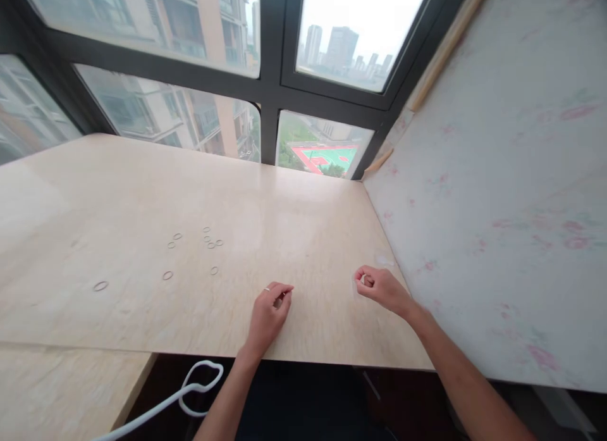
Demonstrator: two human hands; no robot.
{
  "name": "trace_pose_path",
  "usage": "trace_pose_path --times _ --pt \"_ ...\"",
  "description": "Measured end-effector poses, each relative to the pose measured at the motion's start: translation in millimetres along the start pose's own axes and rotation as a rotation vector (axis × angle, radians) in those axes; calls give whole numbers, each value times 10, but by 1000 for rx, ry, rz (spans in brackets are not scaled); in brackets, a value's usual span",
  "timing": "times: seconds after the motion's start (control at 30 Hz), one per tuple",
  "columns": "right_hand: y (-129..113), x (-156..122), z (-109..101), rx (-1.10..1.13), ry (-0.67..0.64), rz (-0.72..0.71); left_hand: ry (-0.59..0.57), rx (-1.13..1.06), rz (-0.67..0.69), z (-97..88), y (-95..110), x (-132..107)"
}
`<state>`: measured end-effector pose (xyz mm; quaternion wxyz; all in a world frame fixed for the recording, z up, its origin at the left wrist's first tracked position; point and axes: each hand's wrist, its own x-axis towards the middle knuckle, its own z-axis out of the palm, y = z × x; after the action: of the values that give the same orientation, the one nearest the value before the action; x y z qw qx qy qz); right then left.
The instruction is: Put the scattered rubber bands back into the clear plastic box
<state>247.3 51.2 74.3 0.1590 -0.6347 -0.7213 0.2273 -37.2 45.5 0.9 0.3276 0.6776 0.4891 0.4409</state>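
My left hand (271, 309) rests low over the stone windowsill (303, 238), thumb and fingertips pinched together; whatever is between them is too small to make out. It wears a ring on one finger. Farther right, my right hand (382, 287) is also closed in a pinch, with a faint, see-through edge showing beside its fingertips that I cannot name. Left of my hands, several thin rings lie flat on the sill, among them a larger ring (101, 282), a middle ring (167, 271) and a small ring (214, 267).
A wall with flowered paper (474, 207) bounds the sill on the right. Dark-framed windows (270, 86) stand behind it. A pale, glossy patch (384, 260) lies by the wall. Below the front edge hangs a looped white cable (156, 410).
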Motion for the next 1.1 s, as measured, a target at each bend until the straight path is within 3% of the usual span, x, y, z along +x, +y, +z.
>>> trace_pose_path --times 0.17,0.5,0.93,1.1 --pt "270 -266 -88 -167 -11 39 2 49 22 -6 9 10" --pt "316 -171 26 -343 18 -7 -4 101 21 -2 20 8" --pt "314 -338 32 -240 86 -29 -2 102 12 -7 53 18" --pt "205 -482 174 -168 94 -97 25 14 -24 -33 65 2"
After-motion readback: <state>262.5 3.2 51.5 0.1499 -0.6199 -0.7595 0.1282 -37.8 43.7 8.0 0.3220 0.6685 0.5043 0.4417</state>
